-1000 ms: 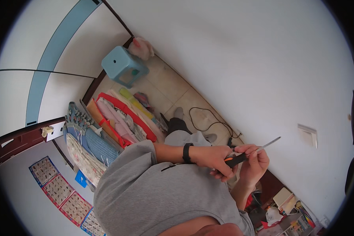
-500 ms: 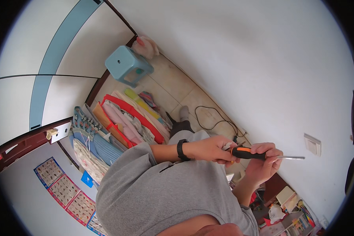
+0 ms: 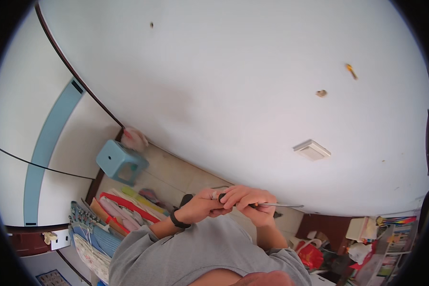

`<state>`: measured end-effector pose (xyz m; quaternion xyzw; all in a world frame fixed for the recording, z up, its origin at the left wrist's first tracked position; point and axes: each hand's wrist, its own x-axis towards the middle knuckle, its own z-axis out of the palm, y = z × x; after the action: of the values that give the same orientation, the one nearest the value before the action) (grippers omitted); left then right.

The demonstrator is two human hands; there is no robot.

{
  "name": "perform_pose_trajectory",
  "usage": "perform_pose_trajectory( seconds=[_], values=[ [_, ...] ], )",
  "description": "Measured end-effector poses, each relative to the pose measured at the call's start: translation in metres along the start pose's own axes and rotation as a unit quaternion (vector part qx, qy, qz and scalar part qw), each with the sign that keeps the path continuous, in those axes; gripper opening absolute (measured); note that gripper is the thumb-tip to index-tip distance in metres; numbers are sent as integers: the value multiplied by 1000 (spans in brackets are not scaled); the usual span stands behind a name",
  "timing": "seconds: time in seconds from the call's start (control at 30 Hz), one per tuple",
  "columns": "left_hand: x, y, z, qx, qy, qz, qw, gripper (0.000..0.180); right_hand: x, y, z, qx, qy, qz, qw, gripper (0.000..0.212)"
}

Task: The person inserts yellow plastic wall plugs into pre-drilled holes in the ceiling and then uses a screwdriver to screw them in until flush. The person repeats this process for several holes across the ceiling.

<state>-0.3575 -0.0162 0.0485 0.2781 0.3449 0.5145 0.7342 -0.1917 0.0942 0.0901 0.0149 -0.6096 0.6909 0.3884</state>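
Observation:
My right hand (image 3: pixel 251 202) is wrapped around a screwdriver (image 3: pixel 283 206). Its long metal shaft points right, toward the white wall, and its black and orange handle is mostly covered by fingers. Close against the handle's butt end is my left hand (image 3: pixel 207 203), with a dark band on its wrist. The left fingers are curled closed; what they pinch is mostly hidden. On the wall ahead, a yellow-orange piece, like a wall plug (image 3: pixel 351 71), sticks out above a chipped hole (image 3: pixel 321 93). Neither hand touches the wall.
A light switch (image 3: pixel 312 150) sits on the wall below the chipped hole; a small dark hole (image 3: pixel 151 25) is at upper left. A blue stool (image 3: pixel 121 161) and hanging clothes (image 3: pixel 128 209) stand left, beside a white cabinet (image 3: pixel 64 143). Cluttered shelves (image 3: pixel 398 238) are at lower right.
My view has tilted up, bringing the wall holes and the yellow-orange piece into sight. In the picture, both hands with the screwdriver sit lower and further left, closer together.

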Motion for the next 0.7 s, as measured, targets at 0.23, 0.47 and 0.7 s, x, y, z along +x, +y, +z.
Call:
perform_pose_trajectory(
  seconds=[0.23, 0.47, 0.7],
  values=[
    [3, 17, 15, -32, -21, -38, 999, 33, 47, -98, -30, -95, 113, -340, 929, 13],
    [2, 58, -13, 36, -44, -78, 995, 33, 139, -142, -30, -162, 255, -599, 742, 23],
    [-20, 132, -102, 105, -23, -119, 987, 32, 201, -133, -14, -173, 340, -665, 642, 14]
  ],
)
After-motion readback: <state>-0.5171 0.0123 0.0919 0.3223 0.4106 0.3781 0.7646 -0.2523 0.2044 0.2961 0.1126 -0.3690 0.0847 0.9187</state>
